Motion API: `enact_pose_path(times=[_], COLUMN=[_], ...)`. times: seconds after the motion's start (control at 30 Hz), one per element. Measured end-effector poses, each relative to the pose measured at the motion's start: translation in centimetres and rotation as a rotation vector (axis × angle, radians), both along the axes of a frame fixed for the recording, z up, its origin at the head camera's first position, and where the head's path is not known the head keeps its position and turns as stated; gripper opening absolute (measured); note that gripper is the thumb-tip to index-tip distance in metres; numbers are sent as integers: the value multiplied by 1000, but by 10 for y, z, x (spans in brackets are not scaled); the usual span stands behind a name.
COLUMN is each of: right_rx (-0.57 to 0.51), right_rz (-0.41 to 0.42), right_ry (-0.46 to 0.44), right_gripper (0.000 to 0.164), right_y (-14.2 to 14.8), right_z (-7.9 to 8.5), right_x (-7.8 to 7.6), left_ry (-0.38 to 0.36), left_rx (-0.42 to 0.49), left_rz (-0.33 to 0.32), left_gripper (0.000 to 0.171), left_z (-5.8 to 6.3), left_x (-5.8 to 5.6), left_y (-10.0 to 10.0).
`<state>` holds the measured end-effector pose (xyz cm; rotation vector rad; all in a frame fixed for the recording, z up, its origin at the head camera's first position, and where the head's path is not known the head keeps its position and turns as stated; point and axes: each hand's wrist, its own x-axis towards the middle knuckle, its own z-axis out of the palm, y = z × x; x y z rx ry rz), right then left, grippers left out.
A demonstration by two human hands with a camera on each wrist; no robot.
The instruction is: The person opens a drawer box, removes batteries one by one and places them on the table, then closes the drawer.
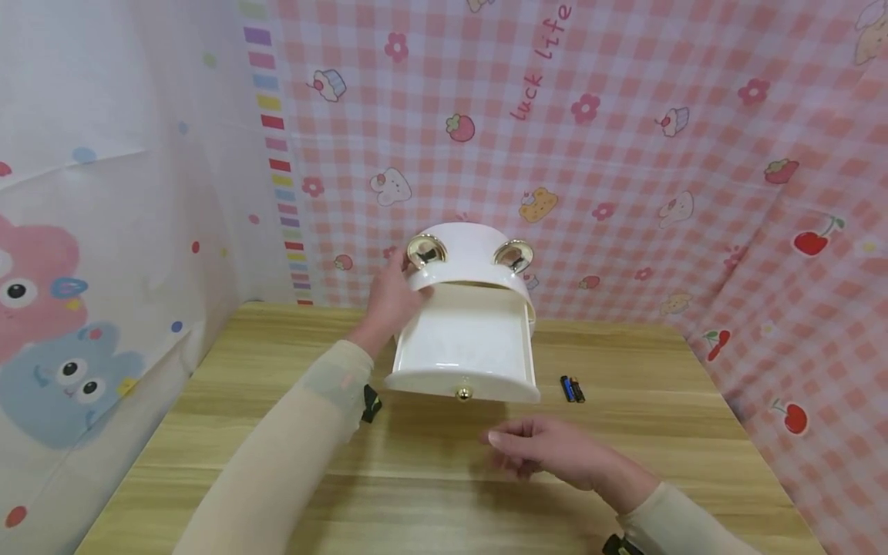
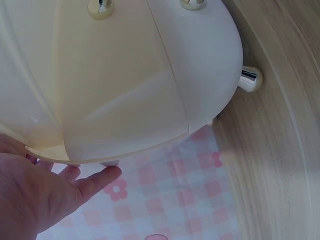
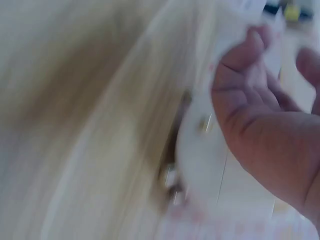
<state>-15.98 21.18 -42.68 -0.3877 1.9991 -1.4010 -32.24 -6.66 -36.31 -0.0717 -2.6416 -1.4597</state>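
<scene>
A glossy white storage box with two gold ring-shaped ears stands at the back of the table. Its upper drawer is pulled out toward me, showing a pale interior and a small gold knob on the front. My left hand grips the box's left side near one ear; in the left wrist view, that hand has its fingers along the outer side. In front of the drawer, my right hand hovers with loosely curled fingers and holds nothing. The right wrist view is blurred, with the right hand near the box.
Two small batteries lie on the wooden table, right of the drawer. Pink checked cloth hangs behind and on the right, and a white printed cloth on the left. A gold foot supports the box.
</scene>
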Motion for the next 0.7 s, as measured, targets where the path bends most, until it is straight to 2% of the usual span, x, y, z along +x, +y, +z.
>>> enact_pose_path(times=[0.1, 0.23, 0.3, 0.4, 0.5, 0.57, 0.63, 0.7], right_rx=[-180, -304, -344, -400, -442, -456, -458, -458], right_rz=[-23, -70, -94, -125, -136, -143, -151, -159], right_ry=[-80, -134, -143, -150, -152, -155, -158, -160], right_gripper=[58, 65, 64, 53, 40, 35, 33, 33], right_y=[-25, -45, -50, -52, -53, -53, -53, -54], right_z=[2, 4, 3, 3, 4, 5, 6, 7], right_x=[4, 3, 2, 0, 0, 0, 0, -1], left_ry=[1, -13, -17, -31, -57, -72, -75, -77], left_rx=[10, 37, 48, 117, 232, 278, 294, 272], left_rz=[-5, -49, -103, -220, -299, -291, -252, -202], left_gripper=[73, 78, 84, 90, 79, 72, 69, 68], left_z=[-1, -2, -2, 0, 5, 9, 13, 15], left_x=[-1, -3, -4, -4, -4, -4, -5, -7], left_y=[-2, -7, -12, -22, -29, -31, -29, -26])
